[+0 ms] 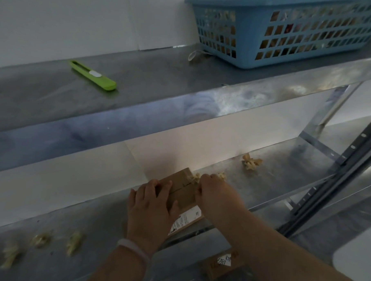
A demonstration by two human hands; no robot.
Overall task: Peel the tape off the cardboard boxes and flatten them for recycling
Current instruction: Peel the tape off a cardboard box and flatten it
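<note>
A small brown cardboard box with a white label lies on the middle metal shelf. My left hand rests on its left side, fingers curled over the top edge. At the box's right edge my right hand grips it, fingers curled down out of sight. A crumpled wad of peeled tape sits just behind the box, between my hands. Another brown box with a handwritten label lies on the level below, partly hidden by my right forearm.
A green utility knife lies on the top shelf, with a blue plastic basket of tape scraps at its right. Tape wads lie on the middle shelf at right and at left. A slotted shelf upright stands at right.
</note>
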